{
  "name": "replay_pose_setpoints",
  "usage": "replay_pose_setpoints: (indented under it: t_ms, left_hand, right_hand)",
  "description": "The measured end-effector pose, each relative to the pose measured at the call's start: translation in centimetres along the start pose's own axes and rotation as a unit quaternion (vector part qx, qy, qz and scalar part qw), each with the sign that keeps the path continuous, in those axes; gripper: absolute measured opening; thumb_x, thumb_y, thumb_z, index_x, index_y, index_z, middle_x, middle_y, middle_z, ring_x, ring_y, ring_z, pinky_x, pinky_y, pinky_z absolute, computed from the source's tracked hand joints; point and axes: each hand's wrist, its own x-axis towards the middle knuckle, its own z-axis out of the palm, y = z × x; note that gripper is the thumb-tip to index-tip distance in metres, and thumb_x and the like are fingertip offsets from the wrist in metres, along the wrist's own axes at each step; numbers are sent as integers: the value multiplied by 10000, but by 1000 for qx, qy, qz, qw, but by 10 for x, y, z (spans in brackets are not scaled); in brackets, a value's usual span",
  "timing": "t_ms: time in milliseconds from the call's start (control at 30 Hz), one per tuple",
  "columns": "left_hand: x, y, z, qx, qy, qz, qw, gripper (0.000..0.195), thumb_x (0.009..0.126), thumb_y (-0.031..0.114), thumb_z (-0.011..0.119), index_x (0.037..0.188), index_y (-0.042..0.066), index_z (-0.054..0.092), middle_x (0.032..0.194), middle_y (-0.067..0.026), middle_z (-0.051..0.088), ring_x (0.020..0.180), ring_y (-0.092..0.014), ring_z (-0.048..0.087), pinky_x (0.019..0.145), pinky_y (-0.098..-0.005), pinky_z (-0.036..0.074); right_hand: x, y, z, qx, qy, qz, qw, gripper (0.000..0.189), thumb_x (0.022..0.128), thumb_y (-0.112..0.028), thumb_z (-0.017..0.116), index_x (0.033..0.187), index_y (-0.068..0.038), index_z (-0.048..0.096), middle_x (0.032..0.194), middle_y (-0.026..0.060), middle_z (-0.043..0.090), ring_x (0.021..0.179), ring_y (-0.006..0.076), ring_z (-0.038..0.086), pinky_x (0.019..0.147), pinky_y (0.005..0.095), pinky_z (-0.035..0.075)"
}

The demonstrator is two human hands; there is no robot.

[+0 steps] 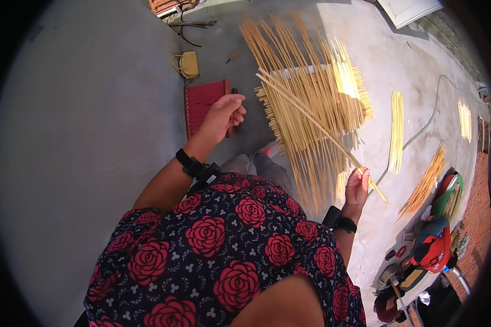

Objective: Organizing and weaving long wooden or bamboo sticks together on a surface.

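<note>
My right hand (357, 186) pinches a pair of long pale stalks (331, 137) near one end, between thumb and fingers. The stalks slant up and left across a broad spread of straw-coloured stalks (298, 135) with feathery tips, laid over a crosswise layer of cut stalks (367, 104). My left hand (229, 111) hovers at the left of the spread, fingers curled, with no object visible in it. Beneath and beside it is a low folding stool (204, 104) with a red woven seat and reddish frame. Both wrists wear black bands with small devices.
A yellow handbag (189, 64) sits near the grey wall. Stalk bundles (396, 131) and a green hose (433, 110) lie on the concrete floor at right. A person in red (433, 251) is at the lower right, by a green bag (450, 194). Dry branches (194, 23) lie at the top.
</note>
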Motion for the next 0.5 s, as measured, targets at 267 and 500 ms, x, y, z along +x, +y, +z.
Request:
replay_pose_setpoints:
  t_ms: [267,500]
  left_hand:
    - [-21,-40,13,74,-104,-77,989,226,945,208,525,1103,51,563,815,2,603,659,-67,571,565,-200,444]
    - [-35,-40,22,153,-209,-101,960,269,909,220,537,1110,45,571,829,-17,612,674,-91,589,577,-214,460]
  right_hand:
    - [-20,0,-20,-10,53,-76,996,193,915,-140,598,1024,17,575,953,96,625,912,164,611,844,263,553]
    - [-37,-22,-20,1,91,-95,991,208,897,-143,623,987,42,593,965,112,632,926,178,610,866,274,549]
